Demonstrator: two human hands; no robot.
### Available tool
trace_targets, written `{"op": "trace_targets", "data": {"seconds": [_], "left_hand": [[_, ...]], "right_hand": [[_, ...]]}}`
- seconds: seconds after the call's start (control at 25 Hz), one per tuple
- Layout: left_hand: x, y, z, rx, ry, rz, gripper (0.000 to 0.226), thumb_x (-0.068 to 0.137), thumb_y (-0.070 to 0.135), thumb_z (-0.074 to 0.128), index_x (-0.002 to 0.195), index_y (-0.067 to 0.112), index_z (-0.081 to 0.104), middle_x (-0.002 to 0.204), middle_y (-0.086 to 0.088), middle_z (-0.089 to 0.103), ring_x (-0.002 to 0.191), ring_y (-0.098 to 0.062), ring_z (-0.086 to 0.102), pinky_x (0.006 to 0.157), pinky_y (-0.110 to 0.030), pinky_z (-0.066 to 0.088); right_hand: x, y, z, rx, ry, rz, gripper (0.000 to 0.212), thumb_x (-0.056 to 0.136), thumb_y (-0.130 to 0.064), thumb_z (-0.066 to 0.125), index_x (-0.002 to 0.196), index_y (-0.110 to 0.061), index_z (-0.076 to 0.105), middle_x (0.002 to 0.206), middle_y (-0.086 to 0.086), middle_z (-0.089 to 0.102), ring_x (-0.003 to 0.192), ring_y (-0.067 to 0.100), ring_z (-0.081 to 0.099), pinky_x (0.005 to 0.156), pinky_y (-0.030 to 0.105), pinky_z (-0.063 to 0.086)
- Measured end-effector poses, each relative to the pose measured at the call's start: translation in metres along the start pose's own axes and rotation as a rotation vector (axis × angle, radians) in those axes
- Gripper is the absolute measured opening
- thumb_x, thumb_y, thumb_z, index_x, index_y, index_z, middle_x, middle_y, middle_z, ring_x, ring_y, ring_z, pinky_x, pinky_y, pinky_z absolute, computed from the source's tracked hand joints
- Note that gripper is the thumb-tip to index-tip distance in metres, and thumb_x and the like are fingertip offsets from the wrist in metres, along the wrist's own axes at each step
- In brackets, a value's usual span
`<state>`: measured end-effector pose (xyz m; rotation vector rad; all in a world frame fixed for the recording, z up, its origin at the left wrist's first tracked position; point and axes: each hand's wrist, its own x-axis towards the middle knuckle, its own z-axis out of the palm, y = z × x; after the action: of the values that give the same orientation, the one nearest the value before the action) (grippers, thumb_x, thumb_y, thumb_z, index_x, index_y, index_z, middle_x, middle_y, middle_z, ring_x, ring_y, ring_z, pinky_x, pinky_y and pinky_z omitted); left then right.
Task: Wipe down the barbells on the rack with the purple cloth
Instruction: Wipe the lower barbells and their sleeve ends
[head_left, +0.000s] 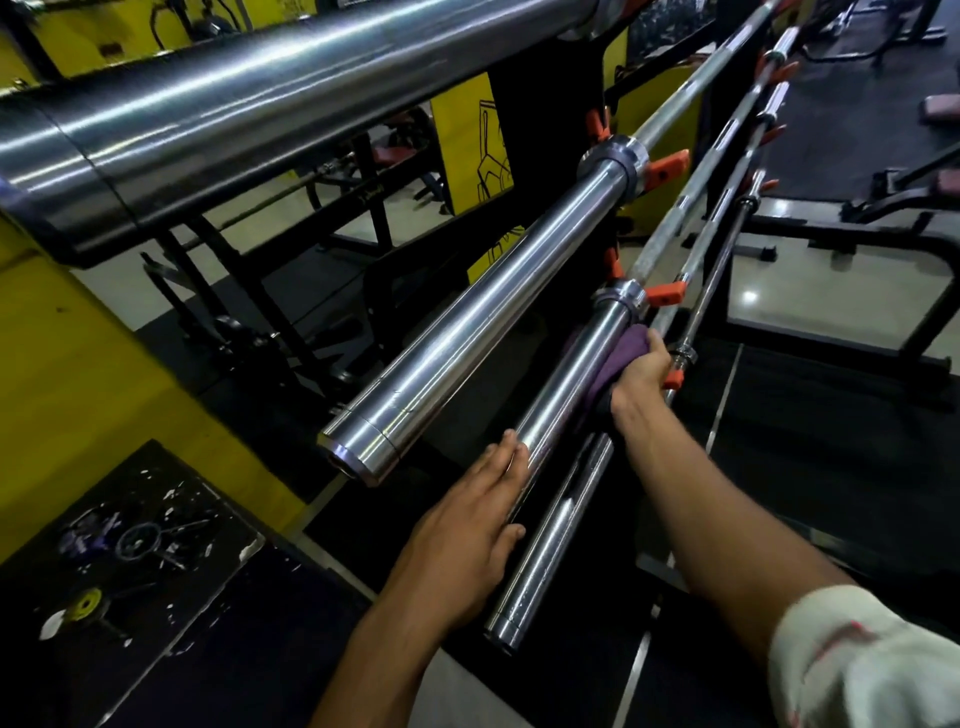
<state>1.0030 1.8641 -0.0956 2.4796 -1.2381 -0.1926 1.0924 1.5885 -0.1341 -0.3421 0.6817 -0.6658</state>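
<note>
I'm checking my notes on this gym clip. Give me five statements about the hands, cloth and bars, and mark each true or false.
1. The right hand holds the purple cloth against a barbell sleeve. True.
2. The left hand grips the cloth. False: it lies flat, fingers straight, on the same sleeve nearer the end, with no cloth.
3. Orange clips sit beside the bar collars. True.
4. The cloth is on the big top bar. False: it is on a lower bar.
5. The right arm has a light sleeve. True.
</note>
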Motion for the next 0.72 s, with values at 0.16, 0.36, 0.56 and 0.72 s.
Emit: {"op": "trace_targets", "data": {"seconds": [0.16, 0.36, 0.56, 0.72], "left_hand": [[0.001, 0.0, 0.001, -0.012, 0.015, 0.007, 0.08, 0.103, 0.029, 0.051, 0.155, 0.044, -0.009, 0.158, 0.034, -0.017, 0.144, 0.015, -0.011, 0.115, -0.014, 0.012], [0.003, -0.005, 0.004, 0.005, 0.024, 0.022, 0.079, 0.102, 0.027, 0.053, 0.158, 0.038, -0.001, 0.161, 0.03, -0.012, 0.147, 0.012, -0.007, 0.118, -0.015, 0.014], [0.002, -0.003, 0.004, 0.007, 0.021, 0.019, 0.079, 0.102, 0.026, 0.053, 0.158, 0.037, -0.001, 0.162, 0.028, -0.011, 0.147, 0.011, -0.008, 0.117, -0.012, 0.008], [0.001, -0.005, 0.005, -0.015, 0.026, 0.016, 0.079, 0.102, 0.025, 0.054, 0.159, 0.036, 0.0, 0.163, 0.026, -0.011, 0.148, 0.009, -0.008, 0.121, -0.019, 0.014]], "right_hand": [[0.015, 0.012, -0.007, -0.082, -0.034, -0.03, 0.063, 0.106, -0.035, 0.038, 0.045, -0.023, 0.05, 0.041, -0.008, 0.05, 0.041, 0.011, 0.051, 0.034, 0.016, 0.035], [-0.053, 0.047, -0.029, -0.1, -0.096, 0.132, 0.041, 0.109, -0.029, 0.031, 0.083, -0.017, 0.059, 0.056, -0.003, 0.068, 0.054, 0.011, 0.066, 0.05, 0.018, 0.052], [-0.045, 0.037, -0.019, -0.046, -0.087, 0.093, 0.041, 0.108, -0.025, 0.029, 0.081, -0.013, 0.057, 0.052, -0.001, 0.067, 0.047, 0.011, 0.065, 0.044, 0.016, 0.049], [0.003, 0.007, 0.004, -0.001, 0.014, -0.052, 0.038, 0.106, -0.023, 0.033, 0.072, -0.018, 0.048, 0.048, -0.005, 0.062, 0.057, 0.014, 0.061, 0.048, 0.018, 0.046]]}}
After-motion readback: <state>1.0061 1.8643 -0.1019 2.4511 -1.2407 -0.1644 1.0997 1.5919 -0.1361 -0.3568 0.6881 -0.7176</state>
